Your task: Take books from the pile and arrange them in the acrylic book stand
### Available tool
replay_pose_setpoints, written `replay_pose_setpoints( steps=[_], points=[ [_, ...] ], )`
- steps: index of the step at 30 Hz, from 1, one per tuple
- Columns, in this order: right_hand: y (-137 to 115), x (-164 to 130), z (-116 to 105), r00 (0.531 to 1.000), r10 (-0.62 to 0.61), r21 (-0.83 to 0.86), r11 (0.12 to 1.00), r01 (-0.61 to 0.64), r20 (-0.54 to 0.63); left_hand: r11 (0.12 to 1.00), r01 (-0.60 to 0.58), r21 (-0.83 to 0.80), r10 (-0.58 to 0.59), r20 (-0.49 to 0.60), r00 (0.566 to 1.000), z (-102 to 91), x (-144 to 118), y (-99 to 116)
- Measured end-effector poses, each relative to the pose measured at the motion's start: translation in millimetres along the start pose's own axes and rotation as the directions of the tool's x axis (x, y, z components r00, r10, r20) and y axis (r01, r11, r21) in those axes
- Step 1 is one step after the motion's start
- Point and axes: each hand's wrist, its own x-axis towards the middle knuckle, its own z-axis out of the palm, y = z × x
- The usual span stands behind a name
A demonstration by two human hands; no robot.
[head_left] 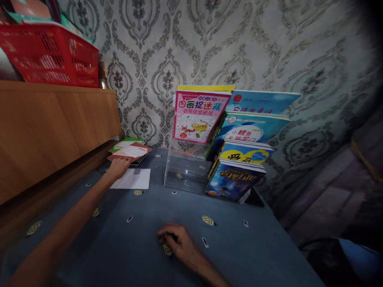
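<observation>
My left hand (119, 166) reaches far out to the back left and rests its fingers on a small stack of papers and thin books (131, 152) by the wooden cabinet. A white sheet (133, 179) lies flat just beside that hand. My right hand (177, 241) lies near me on the blue patterned tablecloth (143, 239), fingers curled loosely, holding nothing. A clear acrylic display stand (185, 172) holds children's books: a pink one (199, 115) on the upper tier and several blue and yellow ones (243, 159) stepped down on the right.
A wooden cabinet (54, 127) borders the table on the left, with a red plastic basket (50, 56) on top. Patterned wallpaper runs behind. The table's right edge drops off toward a dark area (329, 207).
</observation>
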Motion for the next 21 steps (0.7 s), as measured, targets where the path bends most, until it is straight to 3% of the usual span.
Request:
replay_pose_setpoints(
  steps=[6,21],
  points=[
    [-0.1,-1.1,-0.4,1.0,-0.004,-0.001,1.0,0.004,0.004,0.999,-0.031,0.004,0.031,0.072,0.997,-5.5,-28.8,25.2],
    [0.4,0.2,-1.0,1.0,-0.014,-0.01,1.0,0.014,0.012,0.996,-0.044,-0.079,0.058,0.187,0.981,-11.9,-101.1,41.2]
  ],
)
